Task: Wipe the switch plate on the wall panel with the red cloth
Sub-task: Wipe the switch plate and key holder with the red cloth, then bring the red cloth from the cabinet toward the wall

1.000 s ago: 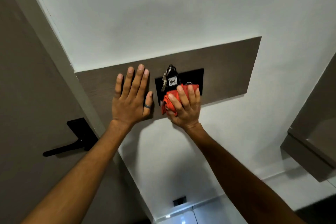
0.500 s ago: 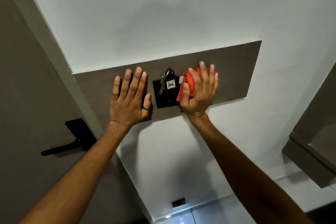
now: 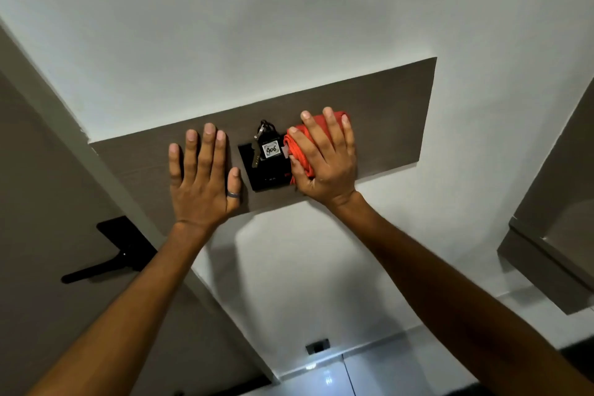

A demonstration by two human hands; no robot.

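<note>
A person's two bare arms reach up from the bottom of the frame to a brown wood-grain wall panel (image 3: 385, 112) that runs as a slanting band across the middle of a white wall (image 3: 257, 26). At center, the right hand (image 3: 324, 161) presses a bunched red cloth (image 3: 300, 151) flat against the panel, fingers spread over the cloth and thumb tucked along its lower edge, so the hand is closed on the fabric rather than free. The cloth covers the right side of the black switch plate (image 3: 266, 175), whose left and lower parts stay exposed. A bunch of keys (image 3: 258, 141) with a white tag (image 3: 269, 149) marked "406" hangs over the plate's upper half, just beside the cloth. To the left of the plate, the left hand (image 3: 202, 180) lies open and flat on the panel, fingers pointing up, holding nothing; a dark ring (image 3: 233, 194) sits on its thumb. At the left of the frame stands a brown door (image 3: 38, 202) with a black lever handle (image 3: 109, 254). A brown cabinet (image 3: 553, 235) juts in at the right edge. Low on the wall, near bottom center, is a small dark outlet (image 3: 318, 346), above a glossy pale tiled floor (image 3: 321, 379).
</note>
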